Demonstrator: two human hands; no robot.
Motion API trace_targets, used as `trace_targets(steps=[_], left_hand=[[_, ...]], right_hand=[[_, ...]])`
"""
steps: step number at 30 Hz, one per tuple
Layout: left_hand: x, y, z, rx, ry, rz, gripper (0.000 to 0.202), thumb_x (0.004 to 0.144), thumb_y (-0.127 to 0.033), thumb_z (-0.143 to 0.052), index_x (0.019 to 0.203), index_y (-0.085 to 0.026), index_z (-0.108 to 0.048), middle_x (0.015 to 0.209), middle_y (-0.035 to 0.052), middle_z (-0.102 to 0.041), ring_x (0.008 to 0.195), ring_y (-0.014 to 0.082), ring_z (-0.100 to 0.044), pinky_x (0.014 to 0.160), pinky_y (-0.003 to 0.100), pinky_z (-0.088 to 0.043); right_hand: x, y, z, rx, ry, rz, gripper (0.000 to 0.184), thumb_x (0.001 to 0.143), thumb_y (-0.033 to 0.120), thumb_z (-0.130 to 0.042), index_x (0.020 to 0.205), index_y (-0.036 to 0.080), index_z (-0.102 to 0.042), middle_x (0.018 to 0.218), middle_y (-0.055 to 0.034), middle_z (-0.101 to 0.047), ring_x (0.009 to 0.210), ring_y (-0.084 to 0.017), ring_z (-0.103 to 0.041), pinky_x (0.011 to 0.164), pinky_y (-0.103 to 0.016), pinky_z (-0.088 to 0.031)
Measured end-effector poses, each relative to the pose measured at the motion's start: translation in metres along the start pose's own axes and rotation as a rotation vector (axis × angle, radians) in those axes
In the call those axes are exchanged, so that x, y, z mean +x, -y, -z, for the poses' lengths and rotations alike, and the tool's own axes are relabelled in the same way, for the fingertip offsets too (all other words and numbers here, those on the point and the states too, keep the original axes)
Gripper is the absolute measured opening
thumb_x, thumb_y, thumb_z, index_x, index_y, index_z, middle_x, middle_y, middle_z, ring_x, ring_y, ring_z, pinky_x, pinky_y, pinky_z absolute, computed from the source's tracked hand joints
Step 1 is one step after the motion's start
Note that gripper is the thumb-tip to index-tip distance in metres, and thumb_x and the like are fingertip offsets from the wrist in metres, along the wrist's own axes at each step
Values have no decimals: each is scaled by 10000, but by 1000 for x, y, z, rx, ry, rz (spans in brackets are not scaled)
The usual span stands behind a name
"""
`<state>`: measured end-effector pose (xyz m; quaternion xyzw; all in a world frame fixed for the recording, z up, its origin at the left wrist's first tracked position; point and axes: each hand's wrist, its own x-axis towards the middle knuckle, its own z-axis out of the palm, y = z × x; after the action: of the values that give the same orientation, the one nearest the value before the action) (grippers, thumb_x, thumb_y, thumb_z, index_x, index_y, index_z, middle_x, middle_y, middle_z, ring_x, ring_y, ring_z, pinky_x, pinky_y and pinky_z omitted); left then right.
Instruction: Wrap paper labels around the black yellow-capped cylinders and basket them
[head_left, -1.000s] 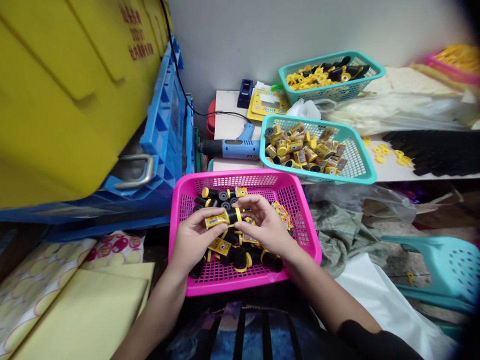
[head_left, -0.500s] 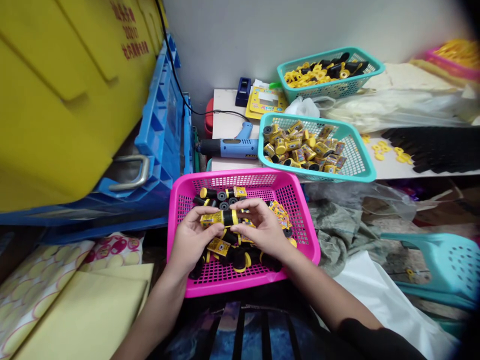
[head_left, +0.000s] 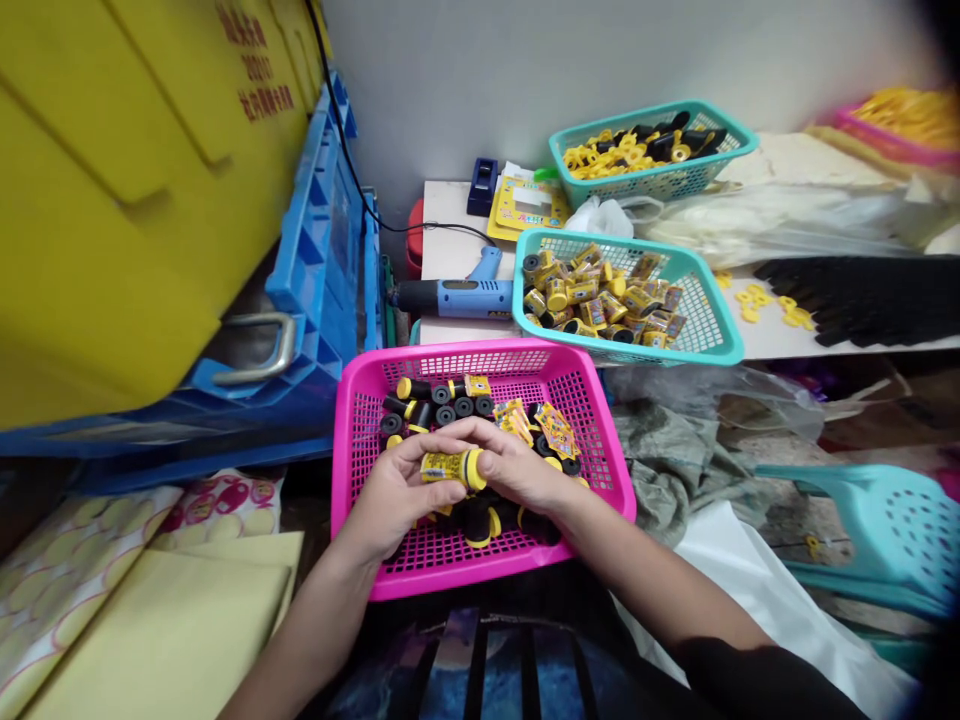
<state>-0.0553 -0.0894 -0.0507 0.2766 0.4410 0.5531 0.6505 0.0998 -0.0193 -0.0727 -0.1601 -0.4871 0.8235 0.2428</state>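
A pink mesh basket (head_left: 360,470) sits in front of me with several black-and-yellow cylinders and yellow printed labels in it. Both hands are over its middle. My left hand (head_left: 394,495) grips a small cylinder wrapped in a yellow label (head_left: 450,466) from the left. My right hand (head_left: 517,470) pinches the same cylinder at its yellow-ringed right end. Loose labels (head_left: 551,428) lie just behind my right hand.
A teal basket (head_left: 705,335) of labelled cylinders stands behind on a white shelf, beside a blue heat gun (head_left: 461,296). Another teal basket (head_left: 652,180) holds yellow rings and black parts. Yellow and blue crates (head_left: 225,200) fill the left. A teal stool (head_left: 877,530) stands right.
Both hands have come lower and closer together over the pink basket. The labelled cylinder is now gripped more tightly between them, with the label wrapped round it.
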Motion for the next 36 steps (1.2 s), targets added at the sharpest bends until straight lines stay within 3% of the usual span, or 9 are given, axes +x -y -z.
trace_targets(steps=[5, 8, 13, 19, 24, 29, 36], left_hand=[[-2, 3, 3, 17, -37, 12, 319, 525, -144, -877, 807, -201, -740, 795, 7, -731, 663, 132, -683, 604, 207, -552], [-3, 2, 4, 35, -7, 8, 329, 519, -140, -882, 806, -207, -737, 843, 17, -739, 709, 142, -691, 650, 220, -560], [-4, -4, 1, 47, 5, 0, 288, 586, -291, -863, 830, -206, -737, 916, 47, -720, 768, 174, -686, 635, 247, -573], [-2, -1, 1, 72, 25, 57, 335, 547, -197, -876, 851, -194, -738, 795, 21, -717, 656, 137, -664, 595, 221, -543], [-1, 2, 2, 94, -39, 52, 320, 538, -185, -877, 832, -196, -751, 780, 14, -731, 634, 115, -658, 579, 191, -526], [0, 2, 1, 103, -81, 32, 318, 518, -194, -880, 810, -195, -754, 782, 21, -739, 647, 133, -667, 598, 220, -542], [-2, 0, 1, 150, 63, 9, 291, 613, -228, -843, 883, -244, -735, 765, 4, -722, 587, 131, -655, 537, 227, -552]], right_hand=[[5, 2, -1, -110, -55, 65, 523, 677, 586, -737, 1008, 199, -623, 1015, -36, -626, 950, -173, -591, 854, -333, -474], [5, 3, 2, -140, -45, 89, 495, 657, 553, -769, 980, 201, -639, 983, -25, -614, 924, -164, -585, 828, -320, -476], [2, 7, 7, -242, -103, 165, 427, 711, 539, -735, 971, 209, -659, 977, -32, -617, 930, -169, -581, 846, -333, -481], [-2, 5, 9, -82, 5, -6, 528, 729, 513, -732, 1146, 214, -606, 1114, -48, -638, 1033, -178, -604, 912, -341, -463], [-1, 3, 7, -82, -53, -33, 496, 695, 510, -759, 1050, 183, -644, 1009, -35, -672, 939, -163, -631, 876, -322, -471], [3, 0, 6, -151, -110, 30, 447, 687, 512, -760, 975, 185, -659, 991, -30, -681, 936, -168, -630, 881, -338, -470], [3, 3, 13, -203, -88, 79, 519, 667, 532, -768, 1055, 209, -649, 979, -32, -668, 888, -165, -635, 786, -315, -515]])
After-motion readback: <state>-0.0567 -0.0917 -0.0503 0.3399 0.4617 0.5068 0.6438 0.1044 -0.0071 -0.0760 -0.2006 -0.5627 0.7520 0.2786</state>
